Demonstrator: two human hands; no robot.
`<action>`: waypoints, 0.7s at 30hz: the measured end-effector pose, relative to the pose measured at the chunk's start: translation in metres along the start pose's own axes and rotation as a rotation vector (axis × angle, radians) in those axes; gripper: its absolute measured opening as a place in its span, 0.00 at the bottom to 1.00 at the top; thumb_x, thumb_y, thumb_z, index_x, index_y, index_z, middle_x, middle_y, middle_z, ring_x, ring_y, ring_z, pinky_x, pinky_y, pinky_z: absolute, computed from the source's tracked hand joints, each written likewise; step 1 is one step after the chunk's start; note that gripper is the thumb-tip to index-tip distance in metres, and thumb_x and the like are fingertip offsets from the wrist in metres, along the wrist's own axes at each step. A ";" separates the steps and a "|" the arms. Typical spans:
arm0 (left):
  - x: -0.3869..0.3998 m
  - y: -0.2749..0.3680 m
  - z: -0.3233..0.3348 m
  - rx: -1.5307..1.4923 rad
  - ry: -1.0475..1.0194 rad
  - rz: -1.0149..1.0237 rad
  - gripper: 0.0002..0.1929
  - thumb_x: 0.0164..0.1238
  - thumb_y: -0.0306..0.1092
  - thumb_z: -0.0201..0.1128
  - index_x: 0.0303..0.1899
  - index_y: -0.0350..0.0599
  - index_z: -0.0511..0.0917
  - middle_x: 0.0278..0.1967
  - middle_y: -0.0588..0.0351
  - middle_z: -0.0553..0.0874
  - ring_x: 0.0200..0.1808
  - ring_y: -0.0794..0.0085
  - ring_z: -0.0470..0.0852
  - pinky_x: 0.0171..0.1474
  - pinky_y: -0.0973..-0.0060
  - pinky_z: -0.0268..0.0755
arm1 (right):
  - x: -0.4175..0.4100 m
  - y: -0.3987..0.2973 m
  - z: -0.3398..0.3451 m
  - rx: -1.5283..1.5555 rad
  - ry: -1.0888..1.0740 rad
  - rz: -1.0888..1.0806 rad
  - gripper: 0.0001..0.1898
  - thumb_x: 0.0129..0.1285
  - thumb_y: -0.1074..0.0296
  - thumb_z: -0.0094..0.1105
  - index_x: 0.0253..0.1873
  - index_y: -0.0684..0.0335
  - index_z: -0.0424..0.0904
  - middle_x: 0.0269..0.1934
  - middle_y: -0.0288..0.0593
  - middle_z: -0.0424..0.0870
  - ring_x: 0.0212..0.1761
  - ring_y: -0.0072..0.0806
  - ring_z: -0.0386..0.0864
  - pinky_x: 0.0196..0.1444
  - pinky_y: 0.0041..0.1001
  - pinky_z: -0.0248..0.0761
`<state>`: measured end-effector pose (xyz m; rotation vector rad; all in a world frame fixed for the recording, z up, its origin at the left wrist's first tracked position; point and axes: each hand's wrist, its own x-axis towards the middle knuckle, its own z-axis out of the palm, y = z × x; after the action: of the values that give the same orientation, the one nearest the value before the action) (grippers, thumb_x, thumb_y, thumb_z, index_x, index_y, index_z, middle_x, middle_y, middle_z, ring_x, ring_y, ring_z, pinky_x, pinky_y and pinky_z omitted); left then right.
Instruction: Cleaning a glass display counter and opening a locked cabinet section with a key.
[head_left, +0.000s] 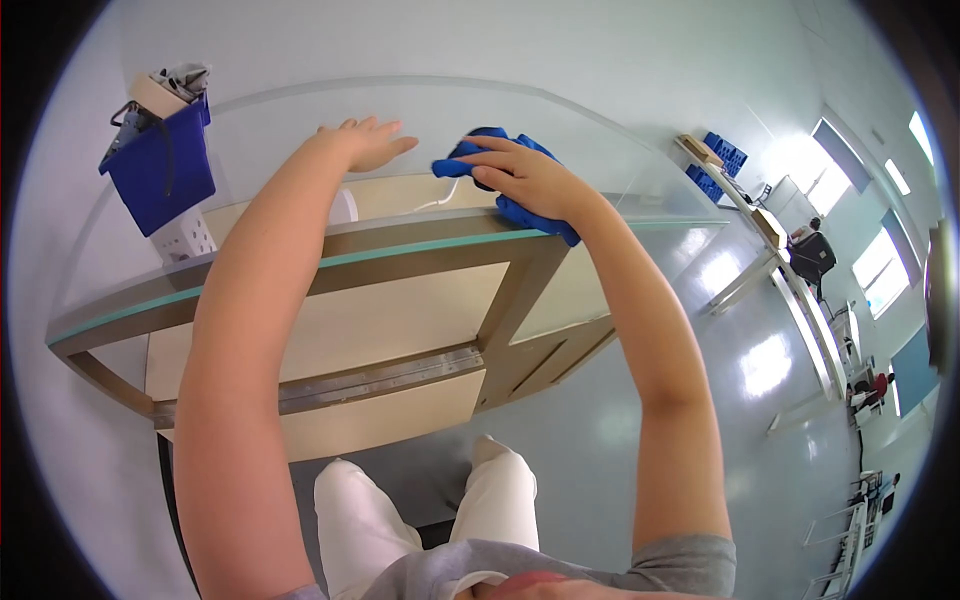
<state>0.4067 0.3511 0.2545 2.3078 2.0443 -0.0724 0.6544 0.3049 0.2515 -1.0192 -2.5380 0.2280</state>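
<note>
My right hand (529, 176) presses a crumpled blue cloth (536, 221) onto a clear glass top (420, 245), close to its near edge. The cloth bunches out past the fingertips and beneath the palm, and part of it hangs over that edge. Farther left, my left hand (369, 144) is over the glass with its fingers spread and nothing in it. Whether it touches the glass, I cannot tell. Below the glass is a brown frame (525, 292) with cream panels (405, 315) and a metal hinge strip (382, 375).
A blue bin (169, 172) holding assorted items stands at the far left, above a white perforated piece (187, 236). Through the glass show a white cable (446, 196) and a white round object (345, 206). On the right are long tables (810, 315), a black chair (814, 255) and distant people.
</note>
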 end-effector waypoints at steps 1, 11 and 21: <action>-0.002 0.001 0.000 -0.039 -0.019 -0.001 0.37 0.69 0.71 0.33 0.75 0.69 0.48 0.77 0.56 0.45 0.78 0.58 0.42 0.75 0.50 0.41 | -0.005 0.008 -0.006 -0.014 -0.020 0.057 0.21 0.72 0.53 0.47 0.63 0.53 0.75 0.70 0.46 0.65 0.71 0.41 0.63 0.71 0.34 0.55; 0.009 -0.002 -0.002 -0.127 -0.043 0.025 0.41 0.65 0.75 0.35 0.75 0.66 0.47 0.77 0.56 0.42 0.78 0.59 0.39 0.75 0.50 0.38 | -0.083 0.220 -0.093 -0.676 -0.140 0.549 0.22 0.71 0.52 0.47 0.65 0.52 0.72 0.70 0.46 0.64 0.74 0.41 0.57 0.72 0.36 0.55; 0.015 0.001 -0.008 -0.094 -0.061 0.042 0.38 0.68 0.72 0.34 0.75 0.67 0.48 0.77 0.55 0.44 0.78 0.57 0.40 0.76 0.51 0.37 | -0.007 0.105 -0.039 -0.473 -0.197 -0.011 0.20 0.70 0.56 0.45 0.64 0.49 0.72 0.71 0.46 0.63 0.75 0.46 0.54 0.74 0.39 0.50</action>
<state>0.4098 0.3665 0.2616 2.2629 1.9262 -0.0438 0.7413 0.3763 0.2542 -1.1972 -2.8500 -0.3075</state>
